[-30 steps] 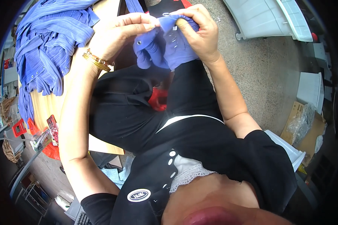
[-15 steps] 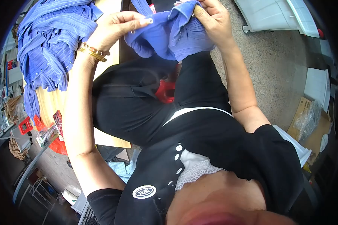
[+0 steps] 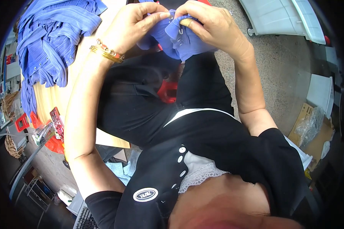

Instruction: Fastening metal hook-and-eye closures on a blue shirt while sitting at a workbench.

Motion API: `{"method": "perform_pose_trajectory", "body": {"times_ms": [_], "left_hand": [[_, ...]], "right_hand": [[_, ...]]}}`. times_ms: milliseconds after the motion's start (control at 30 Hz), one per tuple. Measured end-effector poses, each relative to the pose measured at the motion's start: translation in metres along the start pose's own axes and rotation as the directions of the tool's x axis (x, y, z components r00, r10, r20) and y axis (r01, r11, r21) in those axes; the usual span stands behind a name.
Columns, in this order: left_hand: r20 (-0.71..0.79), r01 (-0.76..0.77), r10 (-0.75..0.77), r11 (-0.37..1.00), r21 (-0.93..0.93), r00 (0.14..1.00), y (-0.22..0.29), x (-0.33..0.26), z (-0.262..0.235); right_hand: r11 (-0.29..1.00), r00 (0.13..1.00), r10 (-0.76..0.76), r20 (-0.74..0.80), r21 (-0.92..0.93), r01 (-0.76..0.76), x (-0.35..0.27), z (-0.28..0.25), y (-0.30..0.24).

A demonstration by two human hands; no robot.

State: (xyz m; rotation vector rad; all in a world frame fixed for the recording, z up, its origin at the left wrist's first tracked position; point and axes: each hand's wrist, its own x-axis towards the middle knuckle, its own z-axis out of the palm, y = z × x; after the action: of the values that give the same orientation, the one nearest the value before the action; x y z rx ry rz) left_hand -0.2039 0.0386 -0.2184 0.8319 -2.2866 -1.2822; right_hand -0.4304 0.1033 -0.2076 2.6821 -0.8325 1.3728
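A periwinkle-blue garment (image 3: pixel 195 46) of thin, finely ribbed cloth hangs between my hands above my thighs. My right hand (image 3: pixel 219 28) pinches a folded edge of it between thumb and fingers. From the other side my left hand (image 3: pixel 139 23), with gold bangles at the wrist, has thumb and forefinger closed on the cloth's edge close to the right fingertips. Small shiny fasteners show along the edge between the hands; their exact kind is too small to tell. A heap of matching blue garments (image 3: pixel 61 34) with small buttons lies to my left.
The heap rests on a pale wooden table (image 3: pixel 46 103). Red-handled tools and a red packet (image 3: pixel 57 124) lie at its edge. Far right stands a white plastic bin (image 3: pixel 283 19) on casters; nearer are a cardboard box (image 3: pixel 304 114) and clear plastic wrap (image 3: pixel 311 126). A red seat (image 3: pixel 168 91) shows between my legs.
My left hand has moved right and up, closing in on the right hand at the garment's edge. The right hand has turned over the cloth and shifted slightly left, bunching the fold.
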Motion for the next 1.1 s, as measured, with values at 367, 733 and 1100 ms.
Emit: {"method": "perform_pose_trajectory", "body": {"times_ms": [367, 733, 1100], "left_hand": [[0.01, -0.256, 0.3, 0.795, 0.55, 0.954, 0.023, 0.0, 0.005], [-0.149, 0.038, -0.024, 0.995, 0.092, 0.988, 0.047, 0.002, 0.002], [-0.041, -0.133, 0.145, 0.967, 0.217, 0.989, 0.005, 0.004, 0.002]], "right_hand": [[0.973, 0.99, 0.104, -0.095, 0.215, -0.082, -0.006, 0.011, 0.008], [0.721, 0.737, 0.675, 0.03, 0.184, -0.668, -0.001, -0.002, -0.012], [0.442, 0.549, 0.835, 0.046, 0.538, -0.718, -0.001, 0.016, -0.008]]}}
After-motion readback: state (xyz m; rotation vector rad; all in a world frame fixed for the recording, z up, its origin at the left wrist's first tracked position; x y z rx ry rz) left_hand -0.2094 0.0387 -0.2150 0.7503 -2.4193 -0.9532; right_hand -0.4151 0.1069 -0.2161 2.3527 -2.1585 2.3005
